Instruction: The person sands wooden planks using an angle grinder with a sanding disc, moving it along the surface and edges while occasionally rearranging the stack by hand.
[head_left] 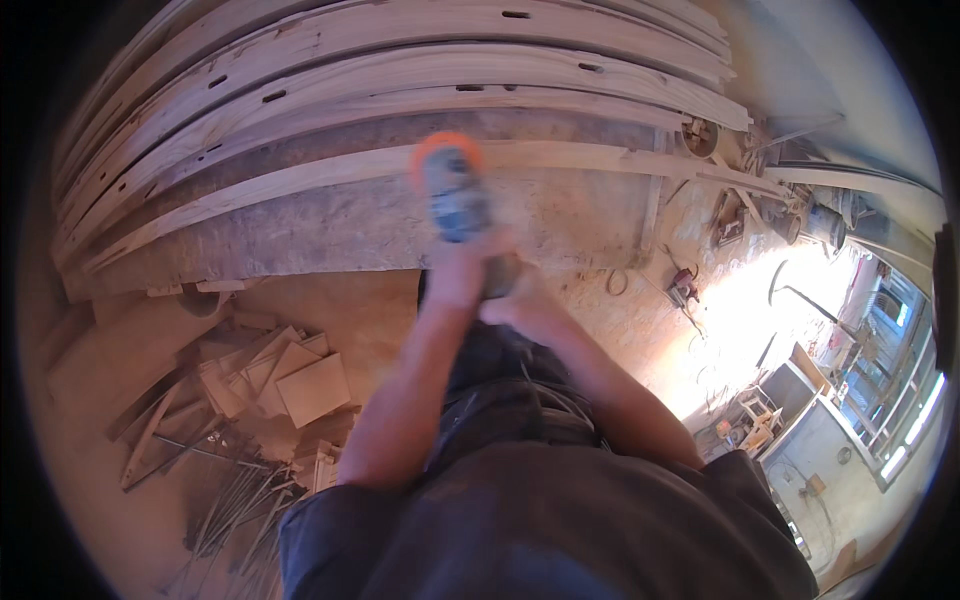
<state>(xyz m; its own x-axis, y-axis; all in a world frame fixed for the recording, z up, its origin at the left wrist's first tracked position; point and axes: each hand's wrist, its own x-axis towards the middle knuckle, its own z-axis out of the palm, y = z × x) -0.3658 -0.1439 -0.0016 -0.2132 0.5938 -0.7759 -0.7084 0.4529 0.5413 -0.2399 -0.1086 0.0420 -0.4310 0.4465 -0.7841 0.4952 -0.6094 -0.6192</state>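
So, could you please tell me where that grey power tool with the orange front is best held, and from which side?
Probably by the rear of its grey body, from the near side. The power tool points away toward the wooden planks, orange front end farthest off. The left hand and right hand already wrap the near end, so a two-handed grip there looks best.

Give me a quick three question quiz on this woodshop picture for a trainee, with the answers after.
1. True or false: both hands grip the power tool.
2. Where does the pile of wood offcuts lie? A) on the floor at the person's left B) on the stacked planks C) by the bright doorway
3. What shape are the stacked planks, straight or curved?

Key: 1 true, the left hand and right hand both hold it. 2 A. 3 They look curved, though the fisheye lens bends edges too.
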